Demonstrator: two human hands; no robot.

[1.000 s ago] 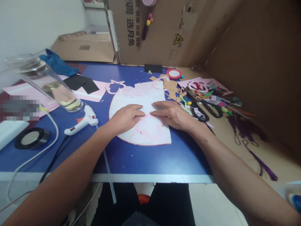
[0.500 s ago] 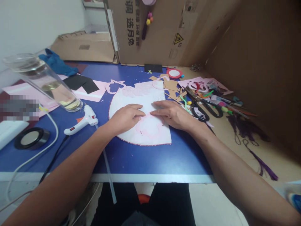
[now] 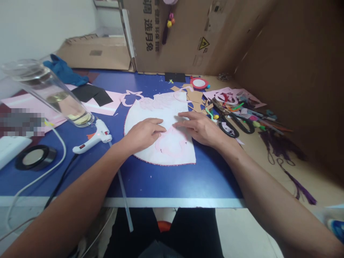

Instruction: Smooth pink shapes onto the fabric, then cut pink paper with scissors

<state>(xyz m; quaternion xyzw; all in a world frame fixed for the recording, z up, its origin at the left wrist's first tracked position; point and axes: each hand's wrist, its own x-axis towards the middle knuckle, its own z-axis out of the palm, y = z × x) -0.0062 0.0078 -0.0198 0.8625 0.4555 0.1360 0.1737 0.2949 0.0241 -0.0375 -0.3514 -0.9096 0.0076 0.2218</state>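
A white fan-shaped sheet (image 3: 150, 115) with a red beaded edge lies on the blue table (image 3: 166, 182). A pink cut-out shape (image 3: 172, 145) rests on its near half. My left hand (image 3: 143, 133) lies flat on the sheet with its fingertips pressing the pink shape's upper left edge. My right hand (image 3: 200, 128) rests on the sheet's right side, fingers stretched out and slightly lifted above the pink shape. Neither hand holds anything.
A white glue gun (image 3: 92, 137) with its cord lies left of the sheet, beside a tilted glass jar (image 3: 51, 95) and a tape roll (image 3: 34, 157). Black scissors (image 3: 233, 123), paper scraps and purple tassels (image 3: 285, 150) clutter the right. Cardboard boxes (image 3: 177, 36) stand behind.
My right hand has shifted slightly up and away, its fingers lifting off the pink shape. My left hand has stayed in place.
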